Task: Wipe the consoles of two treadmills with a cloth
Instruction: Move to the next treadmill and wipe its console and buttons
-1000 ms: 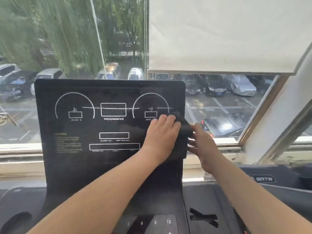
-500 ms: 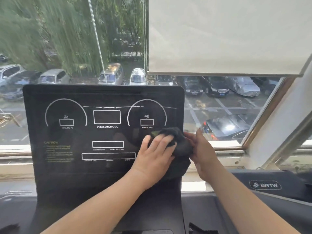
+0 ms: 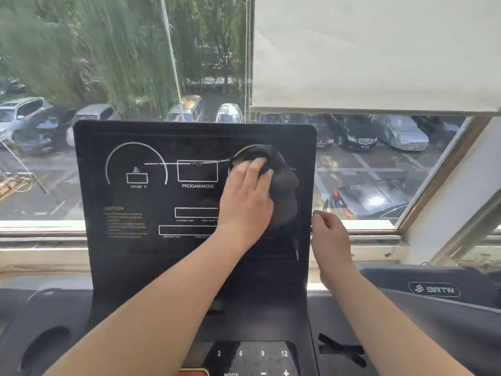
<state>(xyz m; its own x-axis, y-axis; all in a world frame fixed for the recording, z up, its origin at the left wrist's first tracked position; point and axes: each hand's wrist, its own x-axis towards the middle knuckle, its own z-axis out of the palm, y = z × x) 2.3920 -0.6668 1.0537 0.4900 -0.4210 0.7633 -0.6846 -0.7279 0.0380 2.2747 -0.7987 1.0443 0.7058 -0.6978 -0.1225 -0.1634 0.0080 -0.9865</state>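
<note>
Cloth (image 3: 282,185), dark and bunched, lay against the right side of the console (image 3: 162,147), hiding most of the right dial. The left hand (image 3: 245,196) pressed on it with fairly straight fingers, covering its left part. The right hand (image 3: 329,234) sat at the console's right edge, fingers curled; whether it gripped that edge could not be told.

i see console (image 3: 130,256) black, white outline gauges and boxes, caution text (image 3: 113,208) yellow. cloth (image 3: 284,191) dark grey, yellow-green patch at top. blind (image 3: 374,50) plain cream. button (image 3: 193,372) red. window frame (image 3: 439,175) brown.
</note>
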